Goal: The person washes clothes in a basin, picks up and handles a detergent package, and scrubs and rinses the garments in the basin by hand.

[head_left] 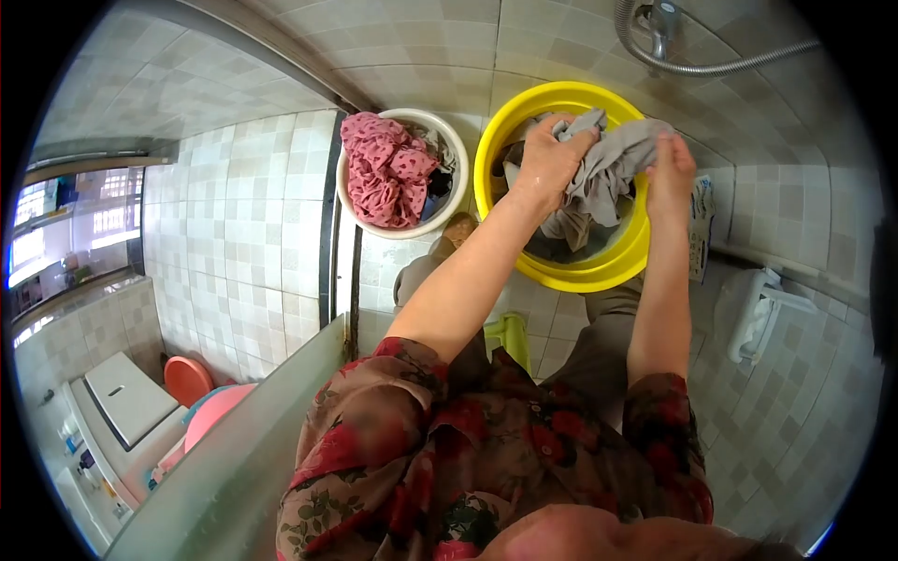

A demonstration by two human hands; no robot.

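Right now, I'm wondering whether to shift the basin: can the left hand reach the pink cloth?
Probably yes, once the left hand lets go of the gray cloth: the pink cloth lies uncovered in the white basin beside the yellow tub.

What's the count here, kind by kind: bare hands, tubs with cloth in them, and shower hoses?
Hands (left hand, right hand): 2
Tubs with cloth (yellow tub, white tub): 2
Shower hose: 1
Total: 5

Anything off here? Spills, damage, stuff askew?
Nothing stands out. Left hand and right hand hold gray cloth over yellow basin; pink cloth heaped in white basin covers part of its rim. No visible spill or damage.
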